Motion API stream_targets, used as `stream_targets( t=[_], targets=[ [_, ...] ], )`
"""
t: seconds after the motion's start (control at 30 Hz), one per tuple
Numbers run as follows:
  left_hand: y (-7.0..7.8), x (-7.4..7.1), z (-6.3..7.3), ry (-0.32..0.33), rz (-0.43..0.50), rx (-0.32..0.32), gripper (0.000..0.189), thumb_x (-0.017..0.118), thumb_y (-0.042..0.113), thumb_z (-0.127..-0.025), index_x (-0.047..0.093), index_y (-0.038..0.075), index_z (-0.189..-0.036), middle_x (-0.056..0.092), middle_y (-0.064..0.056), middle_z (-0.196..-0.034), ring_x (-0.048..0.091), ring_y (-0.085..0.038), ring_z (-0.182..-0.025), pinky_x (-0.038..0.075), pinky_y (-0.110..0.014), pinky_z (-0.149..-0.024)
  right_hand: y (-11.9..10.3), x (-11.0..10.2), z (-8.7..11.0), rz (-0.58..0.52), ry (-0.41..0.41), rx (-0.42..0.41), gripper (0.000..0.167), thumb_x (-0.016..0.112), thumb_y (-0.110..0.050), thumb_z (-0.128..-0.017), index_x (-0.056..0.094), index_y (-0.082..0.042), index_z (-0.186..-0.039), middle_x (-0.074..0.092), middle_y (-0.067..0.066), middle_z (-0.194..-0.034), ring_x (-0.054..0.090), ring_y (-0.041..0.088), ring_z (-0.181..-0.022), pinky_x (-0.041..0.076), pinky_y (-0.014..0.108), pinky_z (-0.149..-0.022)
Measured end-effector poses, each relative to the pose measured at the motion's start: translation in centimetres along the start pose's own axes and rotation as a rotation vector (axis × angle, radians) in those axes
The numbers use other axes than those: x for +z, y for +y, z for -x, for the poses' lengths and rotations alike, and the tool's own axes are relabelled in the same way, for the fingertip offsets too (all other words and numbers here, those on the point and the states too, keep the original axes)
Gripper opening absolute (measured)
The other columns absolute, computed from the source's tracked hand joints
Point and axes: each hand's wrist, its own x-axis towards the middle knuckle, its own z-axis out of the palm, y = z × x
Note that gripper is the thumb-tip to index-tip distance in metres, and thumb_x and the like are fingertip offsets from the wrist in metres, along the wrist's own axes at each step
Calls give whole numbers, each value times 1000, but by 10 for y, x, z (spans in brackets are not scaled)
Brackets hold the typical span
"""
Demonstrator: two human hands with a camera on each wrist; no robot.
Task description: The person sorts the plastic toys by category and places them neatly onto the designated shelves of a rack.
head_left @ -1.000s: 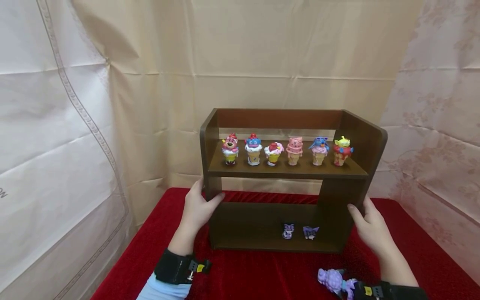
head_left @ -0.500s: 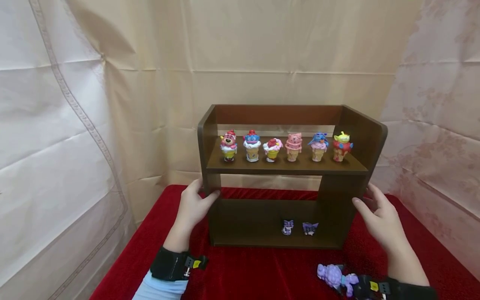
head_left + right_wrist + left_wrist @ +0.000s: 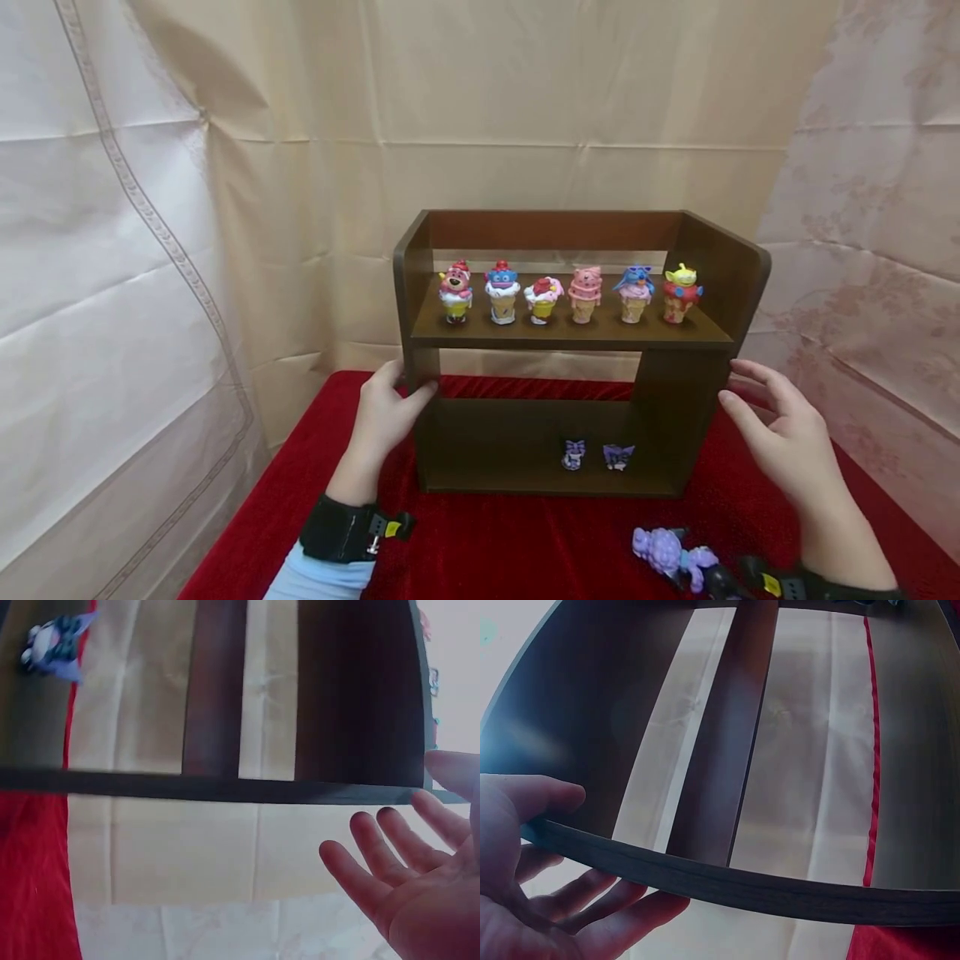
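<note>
A dark brown two-tier shelf (image 3: 570, 340) stands upright on the red cloth. My left hand (image 3: 381, 421) grips its left side panel, thumb on the inner face and fingers outside, as the left wrist view shows. Beside the right side panel is my right hand (image 3: 798, 446), its fingers spread and nothing held; whether a fingertip still touches the panel I cannot tell. Several ice-cream-cone character figurines line the upper board, from a pink bear (image 3: 455, 292) to a green-headed one (image 3: 681, 293). Two small purple figurines (image 3: 573, 455) sit on the lower board, towards the right.
On the red cloth (image 3: 495, 542), in front of the shelf's right end, lies a purple figurine (image 3: 666, 552), close to the right wrist strap (image 3: 783, 583). A beige curtain (image 3: 555, 100) hangs behind, with pale drapes on both sides.
My right hand has loosened from the right side panel and moved outward to the right, its fingers spreading. The left hand keeps its grip, and the shelf stands the same.
</note>
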Motion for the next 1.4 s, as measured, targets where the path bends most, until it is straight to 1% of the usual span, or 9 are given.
stream_targets(
  t=[0.27,0.4,0.43,0.5,0.67,0.93,1.13,1.27,1.4],
  targets=[
    [2,0,0,-6,-4,-4,37,77,15,-90,66,7,-125,69,-12,-120,67,-30,-108,57,-52,-87,1,-9,2,61,-26,-130,47,72,-3,-93,58,-3,-138,60,16,-128,50,-19,-107,39,-1,-82],
    [0,0,1,-15,8,-21,37,77,16,-91,65,8,-126,69,-12,-121,66,-29,-109,57,-53,-88,4,-11,6,80,-29,-182,45,75,2,-89,63,-3,-132,63,-6,-120,55,-16,-103,41,0,-83],
    [0,0,1,-18,12,-26,38,77,17,-91,65,9,-126,68,-12,-121,66,-29,-109,57,-52,-88,4,-12,7,90,-36,-188,44,76,2,-88,65,-4,-130,64,-8,-117,55,-16,-102,41,0,-83],
    [1,0,2,-25,12,-36,40,77,17,-91,64,8,-127,68,-12,-123,65,-29,-110,57,-51,-88,5,-13,11,124,-57,-195,43,78,1,-86,67,-6,-127,66,-8,-114,56,-16,-99,41,0,-81],
    [2,1,2,-39,8,-49,42,77,17,-92,63,5,-130,67,-14,-124,65,-29,-112,56,-49,-90,7,-15,18,197,-114,-227,42,83,-4,-82,70,-10,-122,71,8,-110,55,-14,-98,41,1,-77],
    [4,0,4,-42,-8,-59,40,77,16,-91,64,5,-128,68,-13,-123,65,-29,-112,56,-51,-91,14,-9,30,234,-203,-329,47,88,-3,-75,71,-15,-118,68,-2,-110,56,-5,-95,46,14,-57],
    [5,0,4,-45,-19,-52,36,78,17,-91,66,5,-124,69,-11,-118,66,-28,-108,57,-49,-89,18,-7,36,260,-289,-345,50,91,-8,-73,71,-20,-117,70,-4,-110,63,3,-96,53,15,-65],
    [6,-1,5,-38,-14,-52,33,78,17,-91,67,8,-121,69,-12,-117,66,-26,-108,57,-48,-88,21,-3,37,257,-341,-378,52,91,-9,-73,71,-26,-117,71,-8,-109,65,6,-97,50,10,-75],
    [6,-1,6,-39,-7,-51,32,78,16,-91,67,9,-120,69,-14,-118,66,-27,-108,57,-48,-89,23,1,41,234,-438,-406,50,90,-13,-76,70,-30,-118,70,-12,-111,66,8,-99,52,14,-79]
  ],
)
